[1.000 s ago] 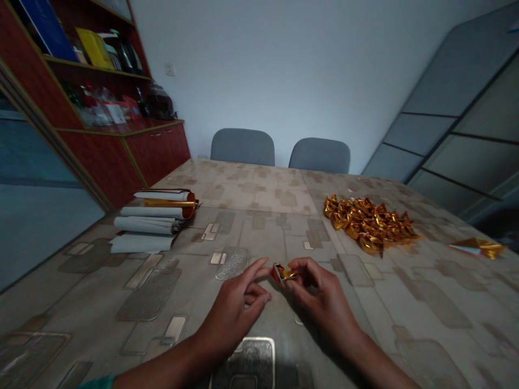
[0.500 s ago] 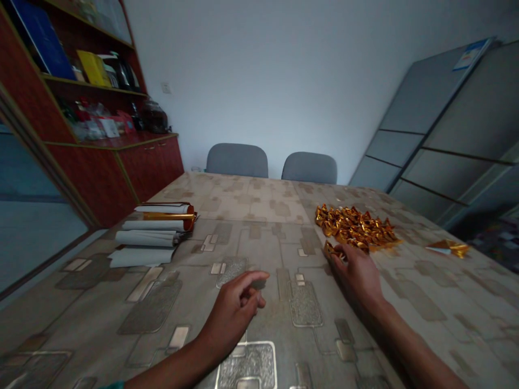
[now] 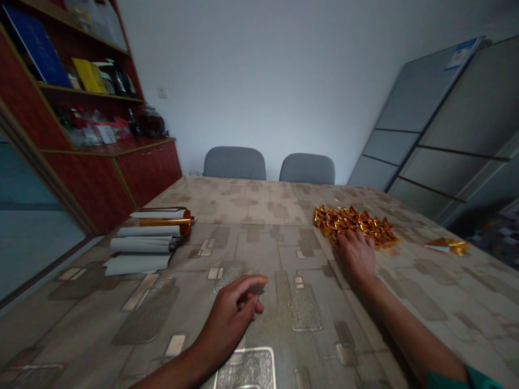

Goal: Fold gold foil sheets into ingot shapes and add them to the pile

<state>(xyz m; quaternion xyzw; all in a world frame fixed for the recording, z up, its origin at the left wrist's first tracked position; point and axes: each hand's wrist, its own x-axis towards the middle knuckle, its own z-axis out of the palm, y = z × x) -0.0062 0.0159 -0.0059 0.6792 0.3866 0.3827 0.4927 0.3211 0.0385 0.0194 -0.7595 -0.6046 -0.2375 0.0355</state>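
My right hand [image 3: 357, 256] reaches out to the near edge of a pile of several folded gold foil pieces [image 3: 352, 222] on the table [image 3: 259, 237]. Its fingers lie flat against the pile, and whether a piece is under them is hidden. My left hand [image 3: 233, 313] rests near the table's front, fingers loosely curled with the forefinger stretched out, holding nothing.
Rolled and flat grey sheets with a gold foil roll [image 3: 152, 235] lie at the left. A single gold foil sheet [image 3: 448, 245] lies at the right. Two grey chairs [image 3: 267, 165] stand at the far side. A red cabinet [image 3: 93, 135] is at left, grey panels [image 3: 446, 135] at right.
Both hands held a small folded gold piece in front of me. My right hand has carried it out to the pile; my left hand stayed near the front.
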